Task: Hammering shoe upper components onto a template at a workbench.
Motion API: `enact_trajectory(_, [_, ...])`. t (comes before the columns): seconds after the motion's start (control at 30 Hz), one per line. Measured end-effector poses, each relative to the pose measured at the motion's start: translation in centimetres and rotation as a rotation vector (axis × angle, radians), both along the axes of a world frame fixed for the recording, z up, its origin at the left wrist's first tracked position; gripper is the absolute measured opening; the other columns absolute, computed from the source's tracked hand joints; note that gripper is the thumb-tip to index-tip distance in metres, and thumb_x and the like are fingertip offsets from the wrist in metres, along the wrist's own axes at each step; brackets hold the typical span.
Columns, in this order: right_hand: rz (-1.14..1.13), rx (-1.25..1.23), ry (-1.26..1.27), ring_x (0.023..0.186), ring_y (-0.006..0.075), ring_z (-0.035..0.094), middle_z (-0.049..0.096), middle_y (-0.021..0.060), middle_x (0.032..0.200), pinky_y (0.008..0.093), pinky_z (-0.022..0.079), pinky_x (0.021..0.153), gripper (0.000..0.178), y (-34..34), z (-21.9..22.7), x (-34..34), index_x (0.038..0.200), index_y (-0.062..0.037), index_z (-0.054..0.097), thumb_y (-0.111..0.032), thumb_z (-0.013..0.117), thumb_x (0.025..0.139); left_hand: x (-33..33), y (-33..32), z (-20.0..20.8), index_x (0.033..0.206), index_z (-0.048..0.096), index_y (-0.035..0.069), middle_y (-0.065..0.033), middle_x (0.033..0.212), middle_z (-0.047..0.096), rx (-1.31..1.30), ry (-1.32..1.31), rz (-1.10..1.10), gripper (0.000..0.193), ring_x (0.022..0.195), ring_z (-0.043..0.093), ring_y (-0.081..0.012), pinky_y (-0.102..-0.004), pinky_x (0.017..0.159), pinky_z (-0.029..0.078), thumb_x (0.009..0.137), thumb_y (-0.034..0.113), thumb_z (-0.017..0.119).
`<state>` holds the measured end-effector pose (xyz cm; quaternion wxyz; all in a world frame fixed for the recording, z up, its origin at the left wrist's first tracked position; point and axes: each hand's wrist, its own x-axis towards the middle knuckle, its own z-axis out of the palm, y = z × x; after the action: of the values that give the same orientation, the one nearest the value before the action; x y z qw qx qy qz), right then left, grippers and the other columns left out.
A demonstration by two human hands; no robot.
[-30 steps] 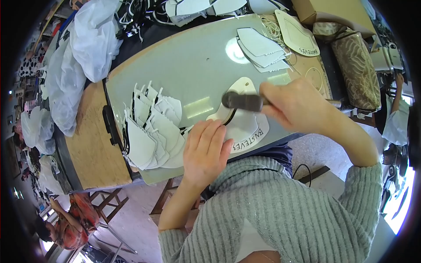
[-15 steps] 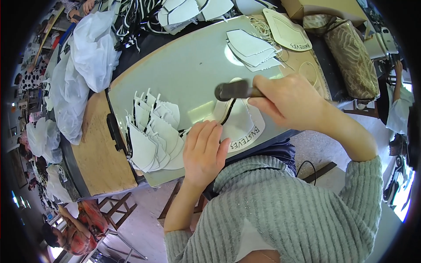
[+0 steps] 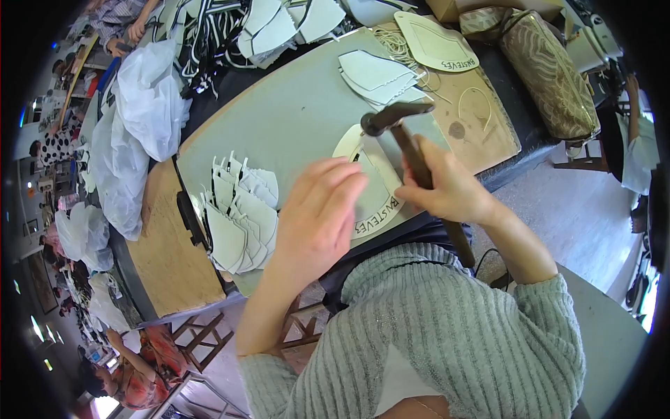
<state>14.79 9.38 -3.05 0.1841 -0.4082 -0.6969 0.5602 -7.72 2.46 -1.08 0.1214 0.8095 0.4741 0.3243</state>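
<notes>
My right hand grips the dark handle of a hammer; its head is raised over a flat white piece with a printed edge lying on the grey work board. My left hand hovers over the near side of that piece with fingers spread, holding nothing. A fanned stack of white cut pieces lies just left of my left hand.
More white cut pieces and a cream insole shape lie at the far side. White plastic bags hang at the left. A patterned brown bag sits at the right. Other people work around the edges.
The hammer has swung from lying low and level to head-up over the piece. My left hand lifted off the piece and its fingers spread.
</notes>
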Motion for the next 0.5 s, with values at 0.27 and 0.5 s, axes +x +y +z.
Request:
enact_trajectory(0.27, [-0.134, -0.193, 0.017, 0.056, 0.0157, 0.067, 0.060, 0.0078, 0.068, 0.0269, 0.050, 0.046, 0.014, -0.4, -0.4, -0.8, 0.094, 0.0021, 0.043, -0.002, 0.056, 0.092, 1.4, 2.4, -4.3, 0.109, 0.058, 0.003, -0.0081, 0.104, 0.065, 0.060, 0.082, -0.240, 0.031, 0.101, 0.063, -0.0279, -0.0419, 0.093, 0.050, 0.078, 0.007, 0.062])
enact_trajectory(0.5, [-0.116, -0.066, 0.022, 0.056, 0.0212, 0.068, 0.063, 0.0116, 0.065, 0.0324, 0.052, 0.050, 0.012, -0.5, -1.1, -1.0, 0.093, 0.0022, 0.043, -0.004, 0.054, 0.093, 1.4, 4.1, -4.1, 0.095, 0.060, 0.006, -0.0067, 0.090, 0.058, 0.077, 0.183, -0.380, 0.027, 0.087, 0.058, -0.0266, -0.0398, 0.081, 0.050, 0.070, 0.012, 0.067])
